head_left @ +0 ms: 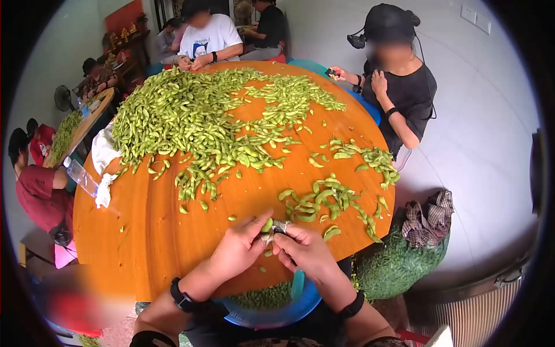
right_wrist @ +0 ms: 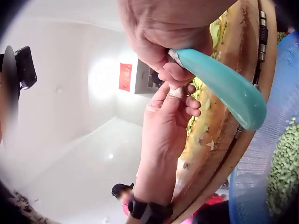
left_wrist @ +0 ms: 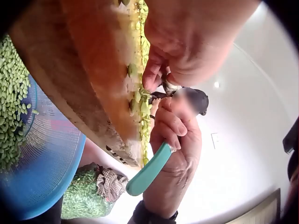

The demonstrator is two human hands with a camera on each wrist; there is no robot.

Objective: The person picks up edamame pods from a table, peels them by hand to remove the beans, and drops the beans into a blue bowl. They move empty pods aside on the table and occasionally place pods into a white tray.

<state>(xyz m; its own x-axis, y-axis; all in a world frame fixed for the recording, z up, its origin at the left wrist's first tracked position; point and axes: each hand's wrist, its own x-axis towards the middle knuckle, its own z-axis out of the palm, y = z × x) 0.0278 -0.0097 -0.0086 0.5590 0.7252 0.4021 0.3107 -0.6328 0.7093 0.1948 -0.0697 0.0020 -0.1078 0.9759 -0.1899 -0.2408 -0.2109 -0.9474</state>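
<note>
Both hands meet over the table's near edge. My left hand (head_left: 234, 254) pinches a green edamame pod (head_left: 267, 225) between thumb and finger. Close against it, my right hand (head_left: 312, 254) grips a tool by its curved teal handle (right_wrist: 224, 88), which sticks out below the palm; its working end is hidden by the fingers. Pale wrapping covers some fingertips near the pod. Below the hands sits a blue basket (head_left: 312, 303) holding shelled green beans (right_wrist: 285, 163). Just beyond them, a small heap of pods (head_left: 329, 199) lies on the round wooden table (head_left: 144, 231).
A large pod heap (head_left: 173, 115) covers the table's far left. At the left edge lie a plastic bottle (head_left: 81, 176) and a white bag (head_left: 104, 150). A full green sack (head_left: 399, 266) with a checked cloth (head_left: 428, 222) stands right. Other people sit around.
</note>
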